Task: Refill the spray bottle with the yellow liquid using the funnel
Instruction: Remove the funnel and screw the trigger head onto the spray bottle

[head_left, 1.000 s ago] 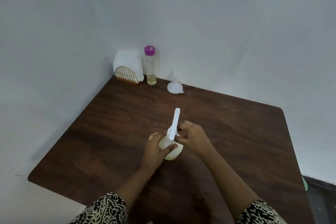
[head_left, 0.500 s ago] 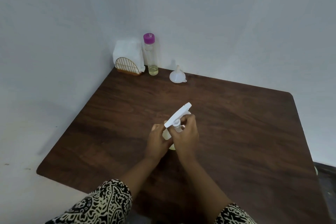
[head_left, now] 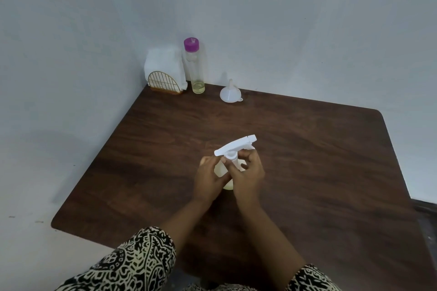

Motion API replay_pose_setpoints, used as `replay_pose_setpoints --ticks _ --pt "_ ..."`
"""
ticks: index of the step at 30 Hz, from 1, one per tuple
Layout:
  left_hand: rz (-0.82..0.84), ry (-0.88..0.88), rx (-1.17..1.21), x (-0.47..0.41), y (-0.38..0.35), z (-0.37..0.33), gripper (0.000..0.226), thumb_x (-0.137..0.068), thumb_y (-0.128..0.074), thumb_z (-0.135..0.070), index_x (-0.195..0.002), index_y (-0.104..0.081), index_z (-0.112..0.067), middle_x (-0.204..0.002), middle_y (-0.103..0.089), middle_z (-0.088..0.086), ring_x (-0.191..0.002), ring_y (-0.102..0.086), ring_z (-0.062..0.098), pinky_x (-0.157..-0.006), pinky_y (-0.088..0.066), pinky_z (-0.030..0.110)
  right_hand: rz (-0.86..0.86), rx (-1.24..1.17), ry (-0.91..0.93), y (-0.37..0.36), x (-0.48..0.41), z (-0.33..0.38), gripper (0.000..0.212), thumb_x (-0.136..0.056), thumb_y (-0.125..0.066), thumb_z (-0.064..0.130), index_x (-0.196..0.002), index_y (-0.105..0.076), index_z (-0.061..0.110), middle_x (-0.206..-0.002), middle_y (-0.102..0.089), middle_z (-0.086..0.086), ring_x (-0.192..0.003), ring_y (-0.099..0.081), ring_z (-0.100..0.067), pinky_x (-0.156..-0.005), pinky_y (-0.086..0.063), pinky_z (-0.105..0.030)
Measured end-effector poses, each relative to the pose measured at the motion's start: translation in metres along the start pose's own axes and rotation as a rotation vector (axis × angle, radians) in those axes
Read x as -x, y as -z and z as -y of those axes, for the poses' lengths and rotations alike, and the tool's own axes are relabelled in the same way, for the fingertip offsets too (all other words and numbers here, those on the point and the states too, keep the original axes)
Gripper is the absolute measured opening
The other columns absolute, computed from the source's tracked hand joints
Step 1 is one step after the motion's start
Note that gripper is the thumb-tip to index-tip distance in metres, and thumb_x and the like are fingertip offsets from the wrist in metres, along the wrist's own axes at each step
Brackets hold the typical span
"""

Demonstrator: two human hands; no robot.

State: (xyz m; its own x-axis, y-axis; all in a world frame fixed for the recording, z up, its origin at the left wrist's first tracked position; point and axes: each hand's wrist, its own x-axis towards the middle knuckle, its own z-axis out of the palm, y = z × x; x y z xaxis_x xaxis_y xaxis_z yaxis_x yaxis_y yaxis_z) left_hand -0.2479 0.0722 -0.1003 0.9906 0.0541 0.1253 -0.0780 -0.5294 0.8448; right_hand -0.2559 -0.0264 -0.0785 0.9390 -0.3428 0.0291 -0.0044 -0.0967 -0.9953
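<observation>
A small pale spray bottle (head_left: 221, 169) stands in the middle of the dark wooden table (head_left: 319, 160). My left hand (head_left: 208, 181) grips its body from the left. My right hand (head_left: 247, 173) is curled round the neck just under the white trigger head (head_left: 235, 147), whose nozzle points to the back right. A white funnel (head_left: 230, 93) sits mouth down at the table's back edge. Left of it stands a tall clear bottle (head_left: 195, 66) with a purple cap and a little yellow liquid at its bottom.
A gold wire holder with white napkins (head_left: 164, 74) stands in the back left corner against the wall. White walls close off the table's left and back sides. The table's right and near edges are open.
The trigger head has turned from pointing away to pointing back right, with my right hand twisting at the neck. My left hand has kept its hold on the body.
</observation>
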Motion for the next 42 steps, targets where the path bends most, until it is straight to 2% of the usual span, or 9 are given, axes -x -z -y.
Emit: replay_pose_setpoints --ticks 5,8,12,16,20,27,32,36,42 --pt "0.018 0.024 0.032 -0.003 -0.001 0.004 0.042 -0.069 -0.065 -0.049 -0.103 -0.068 -0.024 -0.088 -0.060 -0.026 -0.097 -0.050 0.002 -0.074 -0.040 0.012 0.081 -0.069 -0.012 -0.002 0.005 -0.004 0.035 -0.075 -0.077 0.034 -0.100 -0.052 0.034 -0.105 -0.062 0.013 -0.101 -0.058 -0.002 -0.083 -0.042 -0.011" --pt "0.036 0.010 0.040 -0.004 -0.002 0.008 0.048 -0.070 -0.064 -0.056 -0.105 -0.068 -0.024 -0.094 -0.063 -0.019 -0.099 -0.051 0.002 -0.077 -0.037 0.008 0.259 -0.044 0.090 0.008 0.002 -0.008 0.030 -0.086 -0.057 0.045 -0.112 -0.055 0.031 -0.112 -0.060 0.015 -0.110 -0.056 -0.008 -0.092 -0.043 -0.022" --pt "0.126 -0.021 0.083 -0.006 0.000 0.013 0.048 -0.070 -0.061 -0.056 -0.113 -0.061 -0.034 -0.109 -0.062 -0.018 -0.109 -0.053 0.006 -0.088 -0.038 0.015 0.374 0.016 0.140 0.014 -0.014 -0.010 0.011 -0.093 -0.053 0.030 -0.102 -0.058 0.028 -0.104 -0.064 0.019 -0.102 -0.058 -0.003 -0.086 -0.047 -0.023" --pt "0.182 -0.025 0.079 -0.009 0.003 0.018 0.045 -0.070 -0.065 -0.052 -0.112 -0.055 -0.043 -0.108 -0.058 -0.027 -0.109 -0.053 0.005 -0.091 -0.040 0.022 0.301 0.137 0.136 0.016 -0.023 -0.020 0.033 -0.082 -0.057 0.045 -0.091 -0.061 0.013 -0.092 -0.066 -0.002 -0.090 -0.061 -0.015 -0.079 -0.048 -0.028" --pt "0.150 -0.039 0.080 -0.005 0.001 0.014 0.042 -0.070 -0.063 -0.050 -0.110 -0.054 -0.041 -0.103 -0.059 -0.026 -0.104 -0.053 0.003 -0.089 -0.040 0.021 0.172 0.150 0.154 0.008 -0.014 -0.014 0.020 -0.082 -0.063 0.037 -0.086 -0.060 0.018 -0.084 -0.066 0.007 -0.083 -0.060 -0.004 -0.072 -0.044 -0.011" --pt "0.089 0.007 0.087 -0.002 -0.002 0.012 0.035 -0.072 -0.068 -0.035 -0.106 -0.060 -0.033 -0.101 -0.058 -0.029 -0.102 -0.052 -0.014 -0.088 -0.044 0.027 0.012 0.132 0.115 0.002 0.000 -0.003 0.016 -0.079 -0.073 0.035 -0.086 -0.063 0.024 -0.080 -0.066 0.011 -0.080 -0.062 -0.007 -0.070 -0.049 -0.025" --pt "-0.047 0.099 -0.042 0.003 -0.017 0.004 0.041 -0.075 -0.067 -0.035 -0.112 -0.061 -0.020 -0.109 -0.064 -0.011 -0.108 -0.055 0.014 -0.080 -0.052 0.040 0.022 0.229 0.066 0.008 -0.003 0.014 0.024 -0.077 -0.075 0.034 -0.092 -0.056 0.035 -0.084 -0.063 0.026 -0.083 -0.059 0.011 -0.069 -0.041 -0.004" --pt "-0.151 0.188 -0.239 0.007 -0.034 -0.015 0.044 -0.081 -0.066 -0.027 -0.121 -0.052 -0.014 -0.123 -0.056 0.001 -0.113 -0.050 0.025 -0.082 -0.047 0.040 0.049 0.338 0.053 0.009 -0.010 0.019 0.024 -0.078 -0.071 0.038 -0.090 -0.059 0.021 -0.082 -0.062 0.011 -0.075 -0.058 -0.001 -0.063 -0.042 -0.019" --pt "0.059 0.104 -0.055 0.004 -0.019 0.011 0.075 -0.062 -0.063 -0.068 -0.124 -0.053 -0.027 -0.123 -0.045 -0.005 -0.112 -0.043 0.011 -0.091 -0.041 0.031 0.445 0.551 0.166 0.037 -0.057 0.023 0.023 -0.077 -0.075 0.032 -0.088 -0.063 0.015 -0.085 -0.051 0.008 -0.073 -0.051 -0.007 -0.066 -0.044 -0.025"
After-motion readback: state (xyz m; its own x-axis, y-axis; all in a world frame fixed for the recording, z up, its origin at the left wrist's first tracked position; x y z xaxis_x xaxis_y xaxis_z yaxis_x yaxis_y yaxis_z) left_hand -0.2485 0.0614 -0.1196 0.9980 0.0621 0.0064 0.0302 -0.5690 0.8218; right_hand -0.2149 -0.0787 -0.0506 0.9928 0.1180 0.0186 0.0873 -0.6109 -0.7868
